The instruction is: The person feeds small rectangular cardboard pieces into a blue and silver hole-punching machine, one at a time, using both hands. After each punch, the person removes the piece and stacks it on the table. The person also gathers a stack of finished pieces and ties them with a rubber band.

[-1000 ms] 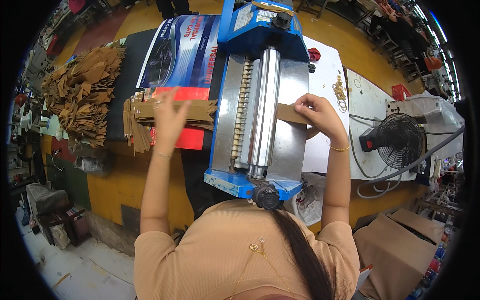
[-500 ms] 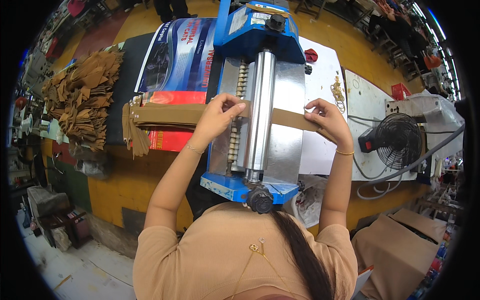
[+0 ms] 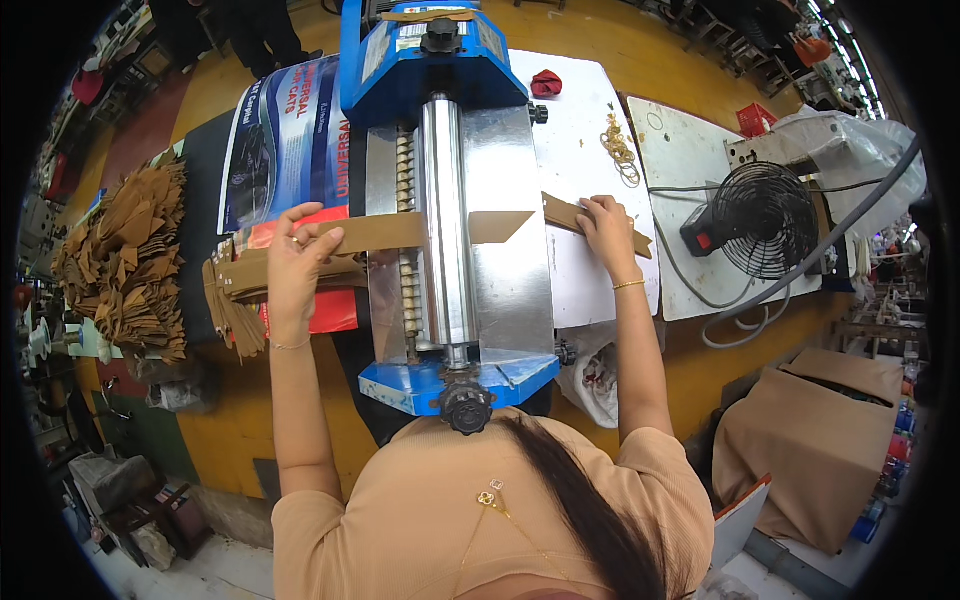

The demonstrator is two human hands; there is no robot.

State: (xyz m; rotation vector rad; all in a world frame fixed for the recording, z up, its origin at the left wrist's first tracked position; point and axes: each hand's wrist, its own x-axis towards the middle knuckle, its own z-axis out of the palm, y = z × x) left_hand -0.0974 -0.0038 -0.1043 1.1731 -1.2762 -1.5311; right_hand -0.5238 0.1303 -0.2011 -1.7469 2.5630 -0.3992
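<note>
Left hand [image 3: 298,262], thumb and fingers pinching a brown strip [image 3: 380,233] — it lies across the blue roller machine [image 3: 450,285], right hand [image 3: 609,236] half-curled on stacked strips [image 3: 562,212], grip unclear — black fan [image 3: 765,220] farther right.

Print in view: a sheet and machine labels.
Upper left of frame: glossy blue-and-white printed sheet [image 3: 285,150] bears large red capitals [image 3: 344,165], set sideways, a second red block [image 3: 301,92] above these, and dark lettering [image 3: 244,108] down its left margin. Top centre: blue roller machine [image 3: 440,78] carries a pale side label [image 3: 376,48] and a front label [image 3: 418,29]; print on both too small to read.
</note>
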